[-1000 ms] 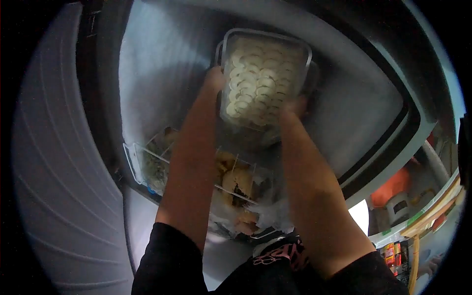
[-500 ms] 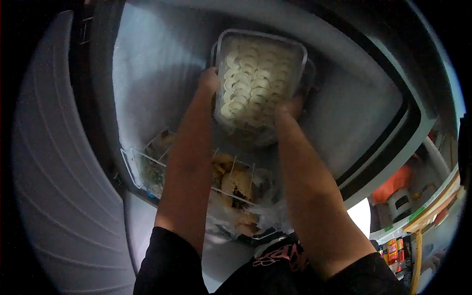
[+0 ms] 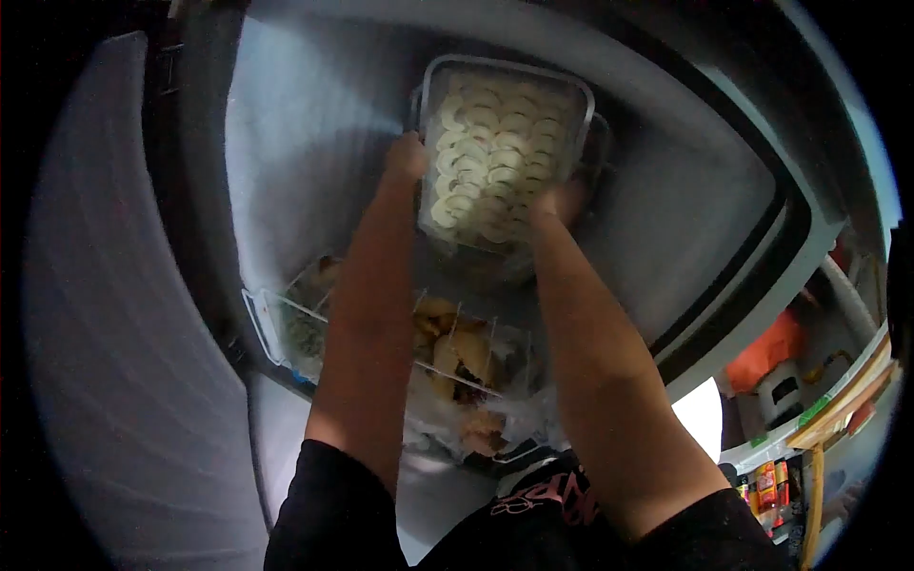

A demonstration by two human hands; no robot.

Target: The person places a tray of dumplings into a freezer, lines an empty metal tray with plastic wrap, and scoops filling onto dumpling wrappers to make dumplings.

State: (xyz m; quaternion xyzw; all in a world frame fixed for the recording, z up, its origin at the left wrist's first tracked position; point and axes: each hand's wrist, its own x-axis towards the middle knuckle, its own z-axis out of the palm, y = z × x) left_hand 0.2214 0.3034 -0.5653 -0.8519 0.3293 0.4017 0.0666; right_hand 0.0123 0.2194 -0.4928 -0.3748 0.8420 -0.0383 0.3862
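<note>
Inside a chest freezer, a clear plastic container (image 3: 583, 88) holds rows of pale, crescent-shaped dumplings (image 3: 495, 152). My left hand (image 3: 407, 157) grips its left edge, fingers mostly hidden behind the side. On the lower right side, my right hand (image 3: 560, 202) is closed around the container's edge, dim and slightly blurred. What looks like another clear container's edge (image 3: 602, 143) shows beneath and to the right of it. Whether the container rests on something or hangs in the air, I cannot tell.
A white wire basket (image 3: 262, 328) with bagged food (image 3: 462, 357) hangs near me, below my forearms. The frosted freezer wall (image 3: 286, 124) curves around, and the raised lid (image 3: 95, 285) stands at left. Shelves with colourful packets (image 3: 769, 485) and an orange bag (image 3: 766, 352) are at right.
Both hands and the container stay almost in the same place. The view has shifted slightly, so the basket and freezer rim appear a little further right.
</note>
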